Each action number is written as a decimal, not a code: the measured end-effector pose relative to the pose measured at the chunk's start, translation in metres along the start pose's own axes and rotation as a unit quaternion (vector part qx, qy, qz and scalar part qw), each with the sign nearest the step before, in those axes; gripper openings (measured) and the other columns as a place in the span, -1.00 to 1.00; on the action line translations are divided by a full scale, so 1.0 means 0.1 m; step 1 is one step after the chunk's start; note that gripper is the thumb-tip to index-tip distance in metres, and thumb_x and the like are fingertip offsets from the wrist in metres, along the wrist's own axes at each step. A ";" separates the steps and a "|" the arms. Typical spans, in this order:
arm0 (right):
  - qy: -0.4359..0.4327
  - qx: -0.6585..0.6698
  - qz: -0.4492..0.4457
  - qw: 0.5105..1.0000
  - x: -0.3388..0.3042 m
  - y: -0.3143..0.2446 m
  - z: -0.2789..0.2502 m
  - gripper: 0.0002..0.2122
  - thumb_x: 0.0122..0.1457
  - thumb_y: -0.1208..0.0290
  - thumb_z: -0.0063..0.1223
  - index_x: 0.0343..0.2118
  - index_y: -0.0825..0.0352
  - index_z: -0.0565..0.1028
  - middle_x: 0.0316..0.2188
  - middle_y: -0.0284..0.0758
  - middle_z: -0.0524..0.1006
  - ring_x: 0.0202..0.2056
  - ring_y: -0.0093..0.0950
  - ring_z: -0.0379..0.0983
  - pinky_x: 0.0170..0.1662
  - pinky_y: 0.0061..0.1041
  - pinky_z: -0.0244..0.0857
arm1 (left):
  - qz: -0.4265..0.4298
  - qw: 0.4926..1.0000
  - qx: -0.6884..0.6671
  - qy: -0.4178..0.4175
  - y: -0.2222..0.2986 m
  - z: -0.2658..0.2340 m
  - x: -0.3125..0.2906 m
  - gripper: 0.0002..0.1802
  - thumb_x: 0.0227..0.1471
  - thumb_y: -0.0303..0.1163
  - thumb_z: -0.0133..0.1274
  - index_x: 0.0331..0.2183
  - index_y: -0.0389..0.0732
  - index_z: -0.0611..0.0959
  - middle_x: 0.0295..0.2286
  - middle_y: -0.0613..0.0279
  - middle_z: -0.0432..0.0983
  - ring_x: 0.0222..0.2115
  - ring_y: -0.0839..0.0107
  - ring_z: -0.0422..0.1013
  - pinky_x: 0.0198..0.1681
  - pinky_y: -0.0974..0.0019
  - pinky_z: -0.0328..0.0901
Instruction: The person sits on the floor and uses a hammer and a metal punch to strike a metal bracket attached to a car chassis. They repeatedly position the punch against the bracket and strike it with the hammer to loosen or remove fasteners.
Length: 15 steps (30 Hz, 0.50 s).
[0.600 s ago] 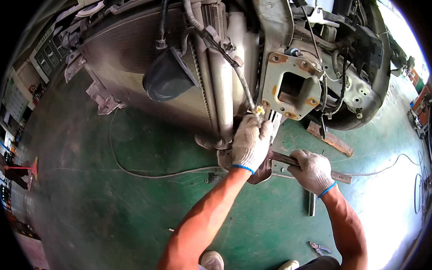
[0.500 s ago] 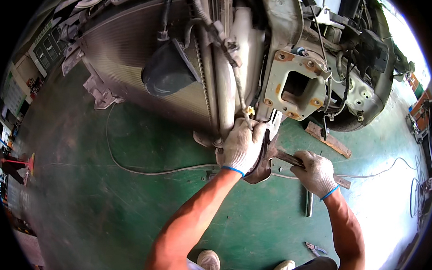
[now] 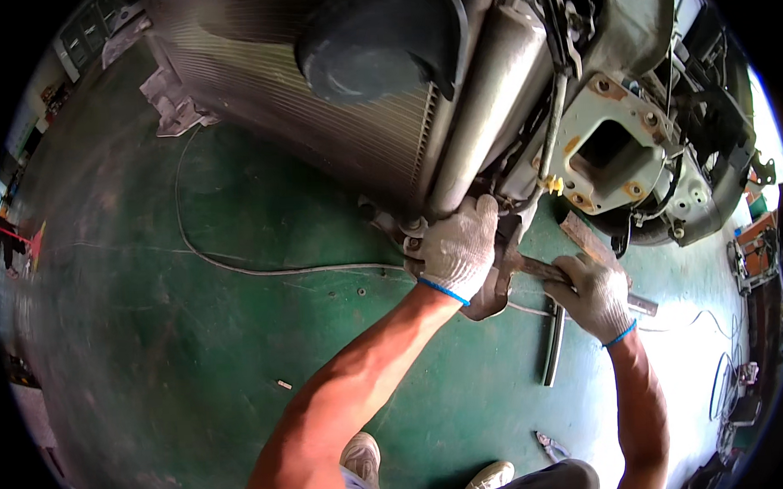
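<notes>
Green floor (image 3: pixel 197 355) is seen beneath the radiator (image 3: pixel 266 102), near whose lower right corner the metal bracket (image 3: pixel 490 300) is best steadied by the half-curled left hand (image 3: pixel 456 251), its hold hidden, while the bar-like tool (image 3: pixel 541 269) is gripped in the closed right hand (image 3: pixel 595 296).

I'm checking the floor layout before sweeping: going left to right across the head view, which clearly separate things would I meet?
Bent grey bracket → small pale piece on the floor → left shoe → left gloved hand → right gloved hand, closed around a brownish handle.
</notes>
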State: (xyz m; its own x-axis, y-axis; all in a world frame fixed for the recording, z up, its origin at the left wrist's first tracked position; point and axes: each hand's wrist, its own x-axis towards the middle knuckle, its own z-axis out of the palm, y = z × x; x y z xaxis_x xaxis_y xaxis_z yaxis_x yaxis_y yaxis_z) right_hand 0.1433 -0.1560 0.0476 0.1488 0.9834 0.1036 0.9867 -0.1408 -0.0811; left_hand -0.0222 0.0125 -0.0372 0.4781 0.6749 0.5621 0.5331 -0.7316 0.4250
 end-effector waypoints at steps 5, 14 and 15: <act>-0.013 -0.012 -0.022 1.000 0.23 -0.07 0.06 -0.75 0.14 0.15 0.26 -0.29 0.24 0.60 -0.40 -0.22 0.57 -0.32 -0.16 0.57 -0.25 -0.17 0.41 | -0.034 0.997 0.026 -0.058 -0.05 -0.02 0.03 -0.85 0.25 -0.28 0.05 -0.29 -0.14 0.50 -0.46 0.06 0.57 -0.52 0.01 0.59 -0.56 -0.01 0.47; 0.010 -0.056 -0.038 0.998 0.27 0.02 -0.07 -0.70 0.15 0.09 0.23 -0.30 0.27 0.61 -0.41 -0.21 0.59 -0.32 -0.15 0.59 -0.23 -0.16 0.44 | -0.044 0.996 -0.002 -0.076 -0.01 -0.03 0.10 -0.82 0.25 -0.27 0.07 -0.28 -0.18 0.50 -0.46 -0.07 0.58 -0.45 -0.16 0.56 -0.43 -0.18 0.43; 0.006 -0.065 -0.044 0.997 0.27 -0.03 -0.15 -0.70 0.15 0.09 0.23 -0.31 0.27 0.61 -0.41 -0.21 0.59 -0.32 -0.15 0.60 -0.23 -0.16 0.44 | -0.040 0.997 0.002 -0.073 -0.02 -0.04 0.09 -0.82 0.25 -0.28 0.07 -0.28 -0.18 0.50 -0.46 -0.07 0.58 -0.45 -0.16 0.56 -0.43 -0.18 0.44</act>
State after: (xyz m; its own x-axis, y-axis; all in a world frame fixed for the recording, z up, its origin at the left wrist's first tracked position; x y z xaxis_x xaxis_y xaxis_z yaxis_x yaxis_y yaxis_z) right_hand 0.1456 -0.1312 0.0651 0.0619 0.9912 0.1173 0.9960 -0.0689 0.0569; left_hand -0.0213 0.0196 -0.0300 0.5301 0.7381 0.4174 0.5766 -0.6747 0.4608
